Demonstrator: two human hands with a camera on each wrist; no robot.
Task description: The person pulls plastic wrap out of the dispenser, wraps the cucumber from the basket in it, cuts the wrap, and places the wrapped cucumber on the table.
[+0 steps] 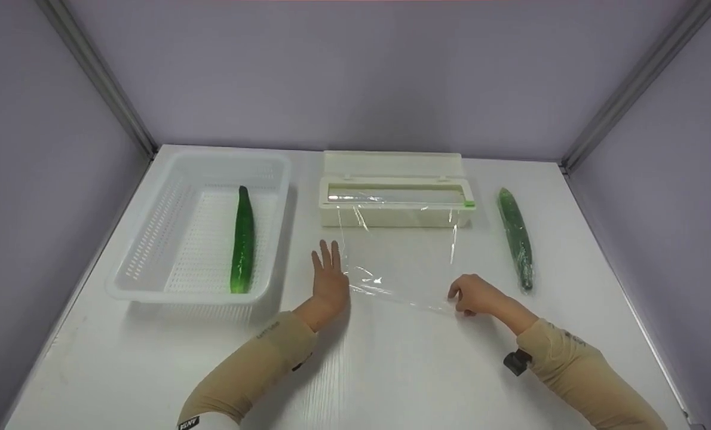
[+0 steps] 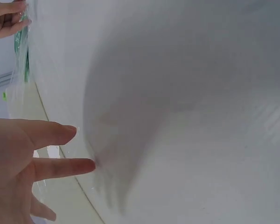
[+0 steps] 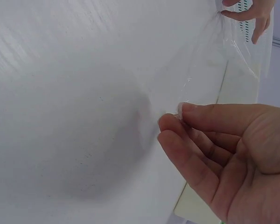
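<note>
A sheet of clear cling film (image 1: 400, 269) is drawn out of the cream dispenser box (image 1: 395, 203) toward me and lies over the white table. My left hand (image 1: 329, 270) is at the film's left edge with its fingers straight; the left wrist view shows those fingers (image 2: 56, 165) extended beside the film (image 2: 19, 74). My right hand (image 1: 458, 297) pinches the film's near right corner. In the right wrist view the thumb and forefinger (image 3: 177, 116) meet on the film's edge (image 3: 210, 65). A bare cucumber (image 1: 243, 240) lies in the white basket (image 1: 152, 263). A film-wrapped cucumber (image 1: 516, 237) lies at the right.
The perforated basket takes up the table's left side. The dispenser's lid (image 1: 391, 162) stands open at the back. Grey-violet walls close in the table (image 1: 391, 370) on three sides. Bare tabletop stretches in front of the film, between my forearms.
</note>
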